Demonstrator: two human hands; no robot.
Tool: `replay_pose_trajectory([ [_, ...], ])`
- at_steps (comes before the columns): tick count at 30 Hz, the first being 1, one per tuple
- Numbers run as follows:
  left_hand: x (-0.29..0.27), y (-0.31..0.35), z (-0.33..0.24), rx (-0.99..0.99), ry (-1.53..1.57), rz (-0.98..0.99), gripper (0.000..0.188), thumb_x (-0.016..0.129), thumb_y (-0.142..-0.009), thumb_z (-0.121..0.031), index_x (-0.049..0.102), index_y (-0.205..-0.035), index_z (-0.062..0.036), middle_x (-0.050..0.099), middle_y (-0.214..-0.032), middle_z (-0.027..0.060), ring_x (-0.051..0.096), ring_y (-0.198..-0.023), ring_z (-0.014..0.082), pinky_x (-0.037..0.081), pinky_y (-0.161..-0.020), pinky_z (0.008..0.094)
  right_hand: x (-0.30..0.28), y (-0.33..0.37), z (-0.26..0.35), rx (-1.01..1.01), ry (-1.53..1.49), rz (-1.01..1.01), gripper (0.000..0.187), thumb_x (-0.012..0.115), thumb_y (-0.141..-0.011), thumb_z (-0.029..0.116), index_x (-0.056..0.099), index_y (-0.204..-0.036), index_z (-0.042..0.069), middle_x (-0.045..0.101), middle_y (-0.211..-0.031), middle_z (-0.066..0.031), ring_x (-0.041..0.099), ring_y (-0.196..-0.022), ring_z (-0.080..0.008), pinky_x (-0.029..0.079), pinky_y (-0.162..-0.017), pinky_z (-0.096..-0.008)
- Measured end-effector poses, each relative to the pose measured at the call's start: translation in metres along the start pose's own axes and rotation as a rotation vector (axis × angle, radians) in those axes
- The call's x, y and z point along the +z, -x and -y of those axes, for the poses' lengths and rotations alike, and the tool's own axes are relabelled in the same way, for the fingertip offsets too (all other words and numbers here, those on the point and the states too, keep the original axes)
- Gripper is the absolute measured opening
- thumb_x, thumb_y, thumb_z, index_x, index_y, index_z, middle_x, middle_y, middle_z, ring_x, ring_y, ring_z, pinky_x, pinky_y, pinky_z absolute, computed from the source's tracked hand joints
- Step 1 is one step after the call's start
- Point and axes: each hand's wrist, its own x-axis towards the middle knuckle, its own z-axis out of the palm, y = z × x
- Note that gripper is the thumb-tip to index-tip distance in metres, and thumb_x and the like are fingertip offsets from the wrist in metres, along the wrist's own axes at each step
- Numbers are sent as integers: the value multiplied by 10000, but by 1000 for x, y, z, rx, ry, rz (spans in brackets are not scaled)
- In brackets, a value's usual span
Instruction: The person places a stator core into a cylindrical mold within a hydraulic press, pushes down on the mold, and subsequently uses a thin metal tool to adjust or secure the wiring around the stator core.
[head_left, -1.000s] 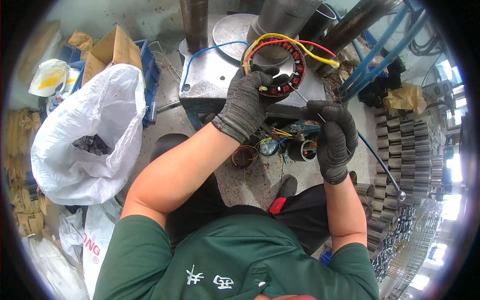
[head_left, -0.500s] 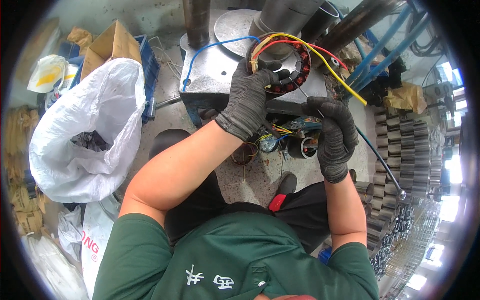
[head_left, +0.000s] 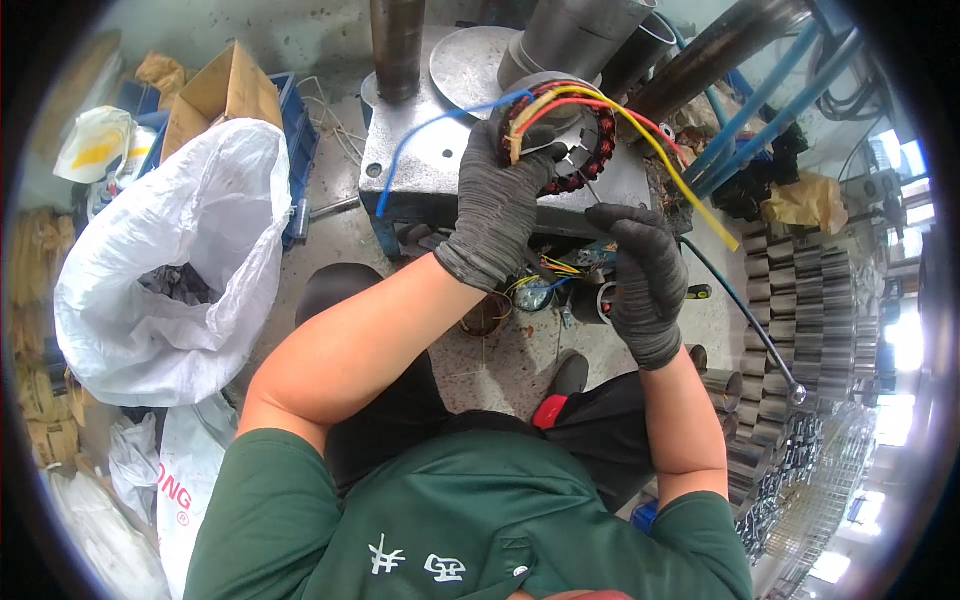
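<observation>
My left hand (head_left: 500,190), in a dark grey knit glove, is closed around the left side of a ring-shaped motor stator (head_left: 603,150) with red-brown copper windings. From its top trail a blue wire (head_left: 420,127), a yellow wire (head_left: 665,150) and red wires (head_left: 640,118). My gloved right hand (head_left: 645,270) grips a thin-shafted screwdriver (head_left: 699,292), whose dark and yellow handle end sticks out behind the palm. The screwdriver's shaft reaches toward the stator's lower inner edge; my left hand and the windings make its exact contact hard to see.
Behind the stator stands a metal bench (head_left: 415,165) bearing thick steel cylinders (head_left: 397,50). A lever with a ball end (head_left: 797,393) juts out at right, near stacked metal sleeves (head_left: 790,290). A white sack (head_left: 110,300) sits left; wires and parts lie below the bench.
The stator has tilted and shifted slightly downward, its wires swinging along. My right hand has moved a little left, and the screwdriver handle now shows beyond the palm.
</observation>
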Motion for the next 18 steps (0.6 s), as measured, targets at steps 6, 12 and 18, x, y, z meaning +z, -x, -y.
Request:
replay_pose_trajectory([
  [6,-2,6,1,230,-307,13,392,700,-843,-1,540,-1199,25,691,-1072,155,688,-934,200,590,-810,321,7,-15,11,-115,178,42,207,590,-917,-70,629,-1102,12,685,-1122,-195,705,-980,-321,577,-848,-391],
  [12,4,8,-5,178,-533,2,412,723,-843,-20,529,-1203,28,691,-1055,168,700,-944,216,593,-817,327,12,-19,13,-128,310,97,265,629,-805,-29,641,-1065,20,661,-1003,-208,663,-859,-406,551,-743,-482],
  [18,11,14,-2,196,-399,81,441,723,-857,16,523,-1249,14,687,-1093,125,694,-1016,195,594,-860,337,3,-22,21,-143,272,101,244,602,-814,-34,644,-1048,21,673,-928,-191,674,-812,-394,559,-718,-459],
])
